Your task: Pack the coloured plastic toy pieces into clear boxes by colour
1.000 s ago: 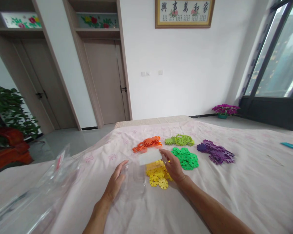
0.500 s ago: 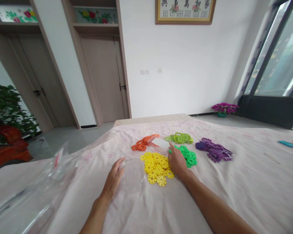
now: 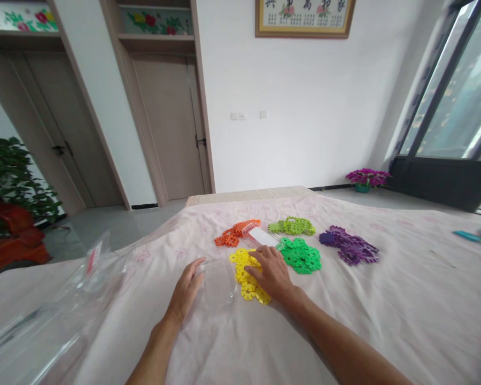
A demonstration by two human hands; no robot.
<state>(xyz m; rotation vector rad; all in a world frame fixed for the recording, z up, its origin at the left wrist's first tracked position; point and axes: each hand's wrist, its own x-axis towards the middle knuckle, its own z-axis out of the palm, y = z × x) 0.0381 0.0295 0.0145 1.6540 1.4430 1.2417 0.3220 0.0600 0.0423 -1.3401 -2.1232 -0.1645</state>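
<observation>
One pale floral cloth [image 3: 404,305] covers the table, its soft surface probably helping to stop flat pieces sliding. With the yellow interlocking discs [image 3: 241,272] as the clock's centre, a crumpled clear plastic bag [image 3: 36,337] lies well apart between eight and nine o'clock, seemingly clear of the arms' working space. The right hand [image 3: 274,268] is palm-down over those discs, thumb and forefinger spread; whether any disc is pinched beneath is hidden. The left hand [image 3: 186,292] is towards nine, at the left edge of a clear plastic box [image 3: 217,283], presumably steadying something so light; its thumb and fingers are slightly parted, and I cannot tell whether they grip the rim. A clear lid with a white panel [image 3: 263,237] lies near twelve, one end overlapping orange pieces, perhaps for want of space. Separate heaps keep colours distinct: purple pieces [image 3: 351,247] and green discs [image 3: 303,258] between two and three, lime pieces [image 3: 297,226] between one and two, orange pieces [image 3: 229,236] around eleven.
</observation>
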